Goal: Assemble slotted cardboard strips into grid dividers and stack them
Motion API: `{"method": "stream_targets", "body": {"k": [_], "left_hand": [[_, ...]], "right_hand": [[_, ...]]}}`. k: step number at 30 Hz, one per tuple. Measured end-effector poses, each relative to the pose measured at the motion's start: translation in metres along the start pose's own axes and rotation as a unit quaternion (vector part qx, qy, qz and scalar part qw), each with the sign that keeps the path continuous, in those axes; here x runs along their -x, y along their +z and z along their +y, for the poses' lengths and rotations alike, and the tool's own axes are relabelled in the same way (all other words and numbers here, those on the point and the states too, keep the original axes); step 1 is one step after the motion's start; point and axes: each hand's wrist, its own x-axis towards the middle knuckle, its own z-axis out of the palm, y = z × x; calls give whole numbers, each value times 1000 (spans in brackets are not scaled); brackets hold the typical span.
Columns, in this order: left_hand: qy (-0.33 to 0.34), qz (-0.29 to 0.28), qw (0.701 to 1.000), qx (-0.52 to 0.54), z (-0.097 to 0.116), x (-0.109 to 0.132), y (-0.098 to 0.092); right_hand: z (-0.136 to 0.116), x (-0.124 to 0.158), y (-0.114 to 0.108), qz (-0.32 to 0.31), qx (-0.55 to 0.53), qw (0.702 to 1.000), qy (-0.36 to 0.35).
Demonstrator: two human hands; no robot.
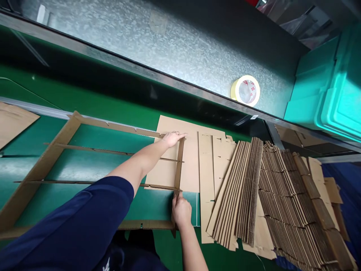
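A cardboard divider grid (42, 165) made of slotted strips stands on the green surface (113, 113). My left hand (172, 138) reaches across and grips the far top corner of the grid's right-hand cross strip (179, 165). My right hand (181, 210) pinches the near end of that same strip, fingers closed on it. A flat cardboard sheet (191, 150) lies under the grid's right end.
To the right lie fanned stacks of slotted cardboard strips (248, 188) and further piles (296, 195). A tape roll (246, 90) sits on the metal shelf (141, 37) behind. Teal plastic bins (332, 86) stand at the far right. Another cardboard sheet (11, 120) lies far left.
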Motion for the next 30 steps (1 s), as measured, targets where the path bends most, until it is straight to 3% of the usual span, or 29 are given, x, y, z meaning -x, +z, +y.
{"method": "stream_targets", "body": {"k": [8,13,15,17,20,24,27,28,30], "left_hand": [[-16,13,1000,-10,8,-1,9],[-41,18,999,-15,15,7,5],[-51,53,997,4,11,22,1],[-74,127,989,27,-4,49,-4],[-134,248,959,30,-54,119,-18],[-282,333,900,-23,-147,267,-41],[-471,326,816,-78,-212,389,-45],[-538,309,778,-94,-230,425,-41],[-620,243,739,-101,-260,482,-28]], "right_hand": [[-5,-2,1,3,11,1000,27],[-8,-3,6,10,12,998,55],[-9,-3,6,17,12,998,59],[-9,-2,6,23,9,998,59],[-7,-1,4,10,-10,998,69],[7,-8,6,-15,-63,996,66],[25,-15,6,7,-101,994,44],[31,-15,5,29,-113,992,54],[38,-14,1,97,-128,982,95]]}}
